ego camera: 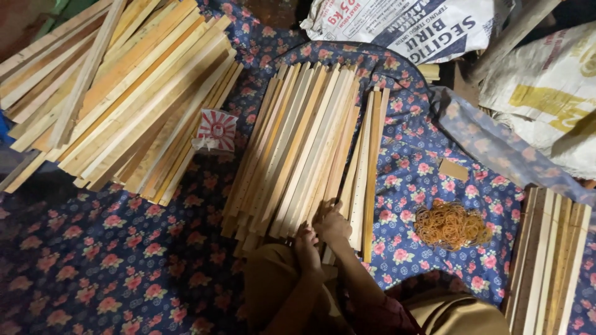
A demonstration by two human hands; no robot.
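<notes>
A sloping stack of long thin wooden slats (298, 149) lies in front of me on a blue floral cloth (124, 260). My right hand (332, 223) rests on the near ends of the slats, fingers curled over them. Beside it, my left hand (307, 248) touches the same near ends just below. Whether either hand actually grips a slat cannot be told. A heap of orange rubber bands (450, 224) lies on the cloth to the right of my hands.
A bigger pile of wooden slats (118, 87) lies at upper left, and another bundle of slats (549, 260) at the right edge. A small red-and-white packet (216, 130) sits between the piles. Printed woven sacks (422, 25) and a small cardboard piece (453, 169) lie behind.
</notes>
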